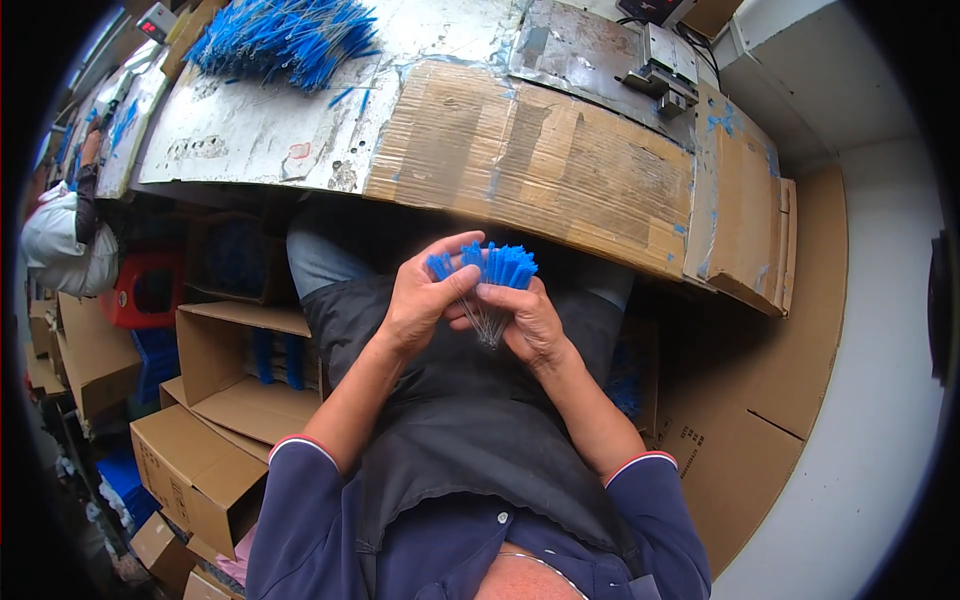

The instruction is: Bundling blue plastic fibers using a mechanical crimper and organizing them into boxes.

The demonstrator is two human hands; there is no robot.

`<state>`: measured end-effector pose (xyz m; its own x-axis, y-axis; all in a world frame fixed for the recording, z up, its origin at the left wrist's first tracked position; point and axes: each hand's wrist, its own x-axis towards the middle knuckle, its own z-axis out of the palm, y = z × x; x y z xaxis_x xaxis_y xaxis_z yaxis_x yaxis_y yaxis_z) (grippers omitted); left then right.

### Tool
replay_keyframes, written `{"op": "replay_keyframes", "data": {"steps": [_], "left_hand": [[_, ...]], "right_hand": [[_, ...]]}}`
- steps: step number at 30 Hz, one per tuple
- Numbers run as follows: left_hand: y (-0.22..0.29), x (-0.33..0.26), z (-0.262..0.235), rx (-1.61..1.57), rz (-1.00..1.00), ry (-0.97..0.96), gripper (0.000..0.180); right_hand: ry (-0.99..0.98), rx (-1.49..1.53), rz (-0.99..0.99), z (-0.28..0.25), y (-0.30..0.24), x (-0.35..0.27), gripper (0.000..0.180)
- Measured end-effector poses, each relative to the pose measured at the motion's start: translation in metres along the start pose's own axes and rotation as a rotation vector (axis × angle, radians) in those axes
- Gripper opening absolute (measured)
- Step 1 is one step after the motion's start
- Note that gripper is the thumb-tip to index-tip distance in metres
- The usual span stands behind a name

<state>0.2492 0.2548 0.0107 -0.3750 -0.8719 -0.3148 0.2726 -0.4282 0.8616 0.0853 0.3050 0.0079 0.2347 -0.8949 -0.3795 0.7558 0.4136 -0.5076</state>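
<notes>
The left hand point(425, 295) and the right hand point(530, 320) come together above the lap, sharing a bundle of thin wire-stemmed brushes with bright blue tips point(510, 268). The bundle lies between the two palms, its blue ends pointing up and away from the person, its bare, silvery stems running down and drawing together just below the thumbs. The left hand is partly closed, its thumb laid across the stems of a smaller cluster on its own side, with the fingers curved behind. The right hand is closed more firmly around the larger, denser cluster, its thumb pressed across the stems just below the blue tips. How the fingers behind the bundle grip it is mostly hidden.

Right under both hands spreads a black cloth apron point(470, 430). Just beyond the fingertips runs the near edge of a worn, brown corrugated cardboard sheet point(530, 160), which covers part of a scuffed white worktable point(240, 125). Well beyond the left hand, on that table, lies a large loose heap of similar blue brushes point(290, 40). Well beyond the right hand sits a flat grey metal plate point(580, 60). Below and to the left of the left hand stands an open brown cardboard box point(195, 465), and farther left, a red plastic stool point(145, 290).
</notes>
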Motion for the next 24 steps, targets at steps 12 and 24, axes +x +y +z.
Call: {"op": "replay_keyframes", "data": {"steps": [12, 24], "left_hand": [[0.0, 0.0, -0.001, -0.002, -0.134, 0.021, 0.028], [0.003, -0.003, 0.002, -0.165, -0.309, -0.063, 0.015]], "right_hand": [[-0.077, 0.057, 0.072, -0.003, -0.002, -0.002, 0.04], [-0.112, 0.145, 0.099, -0.008, 0.0, -0.005, 0.042]]}}
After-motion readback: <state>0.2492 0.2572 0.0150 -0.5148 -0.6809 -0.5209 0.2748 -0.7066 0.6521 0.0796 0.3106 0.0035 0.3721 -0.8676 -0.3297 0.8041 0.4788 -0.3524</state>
